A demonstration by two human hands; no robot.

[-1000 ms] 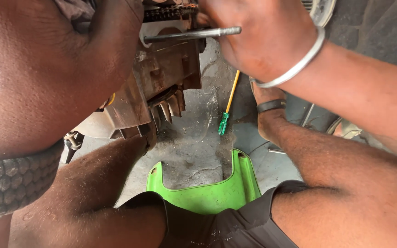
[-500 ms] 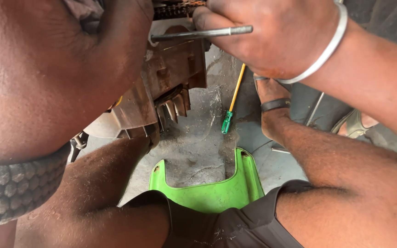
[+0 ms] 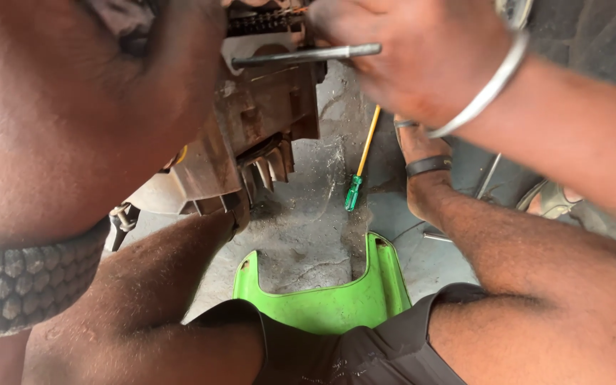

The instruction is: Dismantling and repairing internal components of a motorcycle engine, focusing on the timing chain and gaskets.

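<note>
Fingers of the right hand (image 3: 422,57) grip a metal rod (image 3: 308,55); left hand (image 3: 73,107) fingers clasp the rusty engine part (image 3: 265,121).

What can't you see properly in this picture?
- Left hand: its fingers, hidden behind the rusty metal part.
- Right hand: blurred; its grip on the metal rod unclear.
- Tyre: cut off by the left edge.
- Screwdriver: its tip hidden under the right hand.

I saw the screwdriver (image 3: 359,168) lying mid-frame on the floor (image 3: 308,242), right of the engine block (image 3: 251,135), above the stool (image 3: 329,303); the rod (image 3: 306,55) crossed the top.
</note>
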